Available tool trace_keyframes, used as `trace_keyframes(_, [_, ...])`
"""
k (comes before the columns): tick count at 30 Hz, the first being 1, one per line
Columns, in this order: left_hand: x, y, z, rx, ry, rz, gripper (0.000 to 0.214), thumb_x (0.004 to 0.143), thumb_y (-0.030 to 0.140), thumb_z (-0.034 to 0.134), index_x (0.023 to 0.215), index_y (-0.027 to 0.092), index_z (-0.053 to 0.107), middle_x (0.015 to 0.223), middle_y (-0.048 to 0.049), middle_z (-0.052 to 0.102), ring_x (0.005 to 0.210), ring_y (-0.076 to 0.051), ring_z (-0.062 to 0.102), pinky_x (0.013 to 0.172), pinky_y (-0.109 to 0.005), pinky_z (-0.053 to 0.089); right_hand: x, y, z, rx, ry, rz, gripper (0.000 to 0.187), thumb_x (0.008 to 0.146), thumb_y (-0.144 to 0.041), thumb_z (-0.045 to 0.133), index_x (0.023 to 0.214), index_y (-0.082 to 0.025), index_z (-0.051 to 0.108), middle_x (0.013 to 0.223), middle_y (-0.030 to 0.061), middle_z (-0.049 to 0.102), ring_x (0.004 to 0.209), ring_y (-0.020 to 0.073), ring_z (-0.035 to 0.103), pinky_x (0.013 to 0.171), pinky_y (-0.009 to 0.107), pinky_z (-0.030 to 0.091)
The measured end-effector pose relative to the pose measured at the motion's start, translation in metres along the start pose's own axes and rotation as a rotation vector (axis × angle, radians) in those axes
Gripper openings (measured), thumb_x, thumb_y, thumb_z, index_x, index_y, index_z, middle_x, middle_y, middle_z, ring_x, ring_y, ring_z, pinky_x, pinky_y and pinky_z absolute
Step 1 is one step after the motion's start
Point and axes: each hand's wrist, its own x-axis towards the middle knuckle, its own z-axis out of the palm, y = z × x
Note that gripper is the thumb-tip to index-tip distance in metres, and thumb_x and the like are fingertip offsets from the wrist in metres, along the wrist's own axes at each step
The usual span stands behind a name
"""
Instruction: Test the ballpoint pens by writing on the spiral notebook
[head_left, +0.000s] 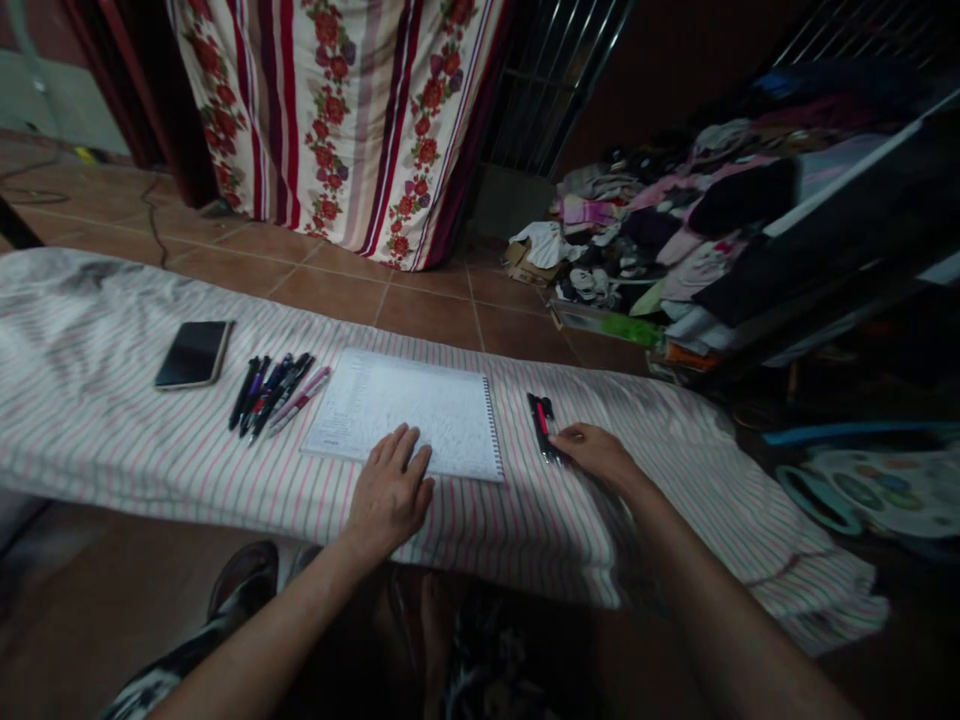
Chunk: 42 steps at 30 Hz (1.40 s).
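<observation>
A spiral notebook (420, 400) with a white printed or written cover lies on the striped cloth, its coil towards the right. My left hand (391, 480) rests flat on its near edge, fingers stretched out and holding nothing. To the right of the notebook, a few pens (537, 415) lie side by side, black with a red part among them. My right hand (596, 452) has its fingers closed at the right side of these pens, pinching the lower part of one. The fingertips partly cover that pen.
Left of the notebook lies a bunch of several pens (274, 395), then a dark-screened phone (195, 353). The striped cloth (660, 480) covers a long low surface. Beyond it hang a floral curtain (330, 120) and, at right, a heap of clothes (675, 215).
</observation>
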Motion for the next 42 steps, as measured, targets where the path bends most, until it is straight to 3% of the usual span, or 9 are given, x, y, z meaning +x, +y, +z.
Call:
trace_keyframes(4, [-0.001, -0.001, -0.002, -0.038, -0.009, 0.004, 0.036, 0.082, 0.024, 0.047, 0.117, 0.015, 0.051, 0.132, -0.0147, 0.046, 0.127, -0.03, 0.034, 0.099, -0.05, 0.036, -0.004, -0.02, -0.006, 0.04, 0.098, -0.037, 0.024, 0.068, -0.041, 0.06, 0.075, -0.019, 0.065, 0.077, 0.0075, 0.068, 0.073, 0.0216, 0.062, 0.063, 0.029, 0.041])
trace_keyframes(9, [0.002, -0.007, -0.012, -0.052, 0.028, -0.089, 0.029, 0.082, 0.024, 0.047, 0.109, 0.016, 0.055, 0.128, -0.0129, 0.048, 0.125, -0.027, 0.035, 0.099, -0.045, 0.038, -0.035, -0.079, 0.008, 0.582, 0.172, -0.105, 0.028, 0.067, -0.039, 0.058, 0.081, -0.016, 0.065, 0.074, 0.0063, 0.065, 0.069, 0.0178, 0.06, 0.06, 0.027, 0.043])
trace_keyframes(13, [0.008, -0.029, -0.029, 0.02, 0.086, -0.195, 0.02, 0.083, 0.02, 0.045, 0.095, 0.017, 0.06, 0.117, -0.0112, 0.053, 0.113, -0.025, 0.043, 0.093, -0.042, 0.042, -0.073, -0.132, 0.036, 0.923, 0.095, -0.098, 0.038, 0.059, -0.044, 0.065, 0.085, -0.015, 0.065, 0.065, 0.0027, 0.061, 0.055, 0.0124, 0.053, 0.051, 0.024, 0.04])
trace_keyframes(19, [0.004, -0.082, -0.063, 0.184, 0.158, -0.42, 0.024, 0.079, 0.016, 0.048, 0.096, 0.019, 0.065, 0.1, -0.0096, 0.056, 0.094, -0.025, 0.048, 0.08, -0.039, 0.045, -0.121, -0.18, 0.085, 1.094, -0.116, -0.168, 0.038, 0.062, -0.045, 0.064, 0.086, -0.017, 0.064, 0.068, 0.0035, 0.062, 0.051, 0.0105, 0.049, 0.044, 0.022, 0.035])
trace_keyframes(25, [-0.013, -0.126, -0.083, 0.285, 0.254, -0.633, 0.026, 0.083, 0.024, 0.045, 0.097, 0.02, 0.067, 0.092, -0.0098, 0.057, 0.089, -0.026, 0.048, 0.067, -0.035, 0.044, -0.128, -0.191, 0.112, 1.053, -0.289, -0.222, 0.033, 0.061, -0.044, 0.063, 0.081, -0.018, 0.065, 0.065, 0.0038, 0.064, 0.05, 0.0122, 0.052, 0.041, 0.022, 0.034])
trace_keyframes(29, [-0.021, -0.142, -0.084, 0.323, 0.214, -0.6, 0.028, 0.084, 0.025, 0.043, 0.099, 0.023, 0.066, 0.089, -0.0083, 0.059, 0.087, -0.025, 0.049, 0.063, -0.033, 0.043, -0.125, -0.191, 0.112, 1.052, -0.295, -0.202, 0.033, 0.061, -0.045, 0.063, 0.08, -0.018, 0.064, 0.066, 0.0042, 0.065, 0.053, 0.0132, 0.054, 0.042, 0.022, 0.035])
trace_keyframes(36, [-0.02, -0.144, -0.078, 0.371, 0.166, -0.622, 0.027, 0.083, 0.023, 0.043, 0.096, 0.022, 0.066, 0.085, -0.0086, 0.061, 0.088, -0.026, 0.049, 0.058, -0.032, 0.04, -0.13, -0.19, 0.107, 1.033, -0.363, -0.158, 0.029, 0.062, -0.04, 0.063, 0.079, -0.016, 0.064, 0.064, 0.0029, 0.065, 0.051, 0.0114, 0.053, 0.045, 0.022, 0.036])
trace_keyframes(42, [-0.016, -0.14, -0.077, 0.348, 0.206, -0.703, 0.03, 0.085, 0.027, 0.039, 0.093, 0.02, 0.067, 0.085, -0.0095, 0.062, 0.088, -0.026, 0.051, 0.059, -0.033, 0.04, -0.133, -0.187, 0.108, 1.036, -0.352, -0.125, 0.028, 0.064, -0.039, 0.062, 0.079, -0.016, 0.064, 0.065, 0.0025, 0.065, 0.052, 0.0107, 0.053, 0.045, 0.021, 0.035])
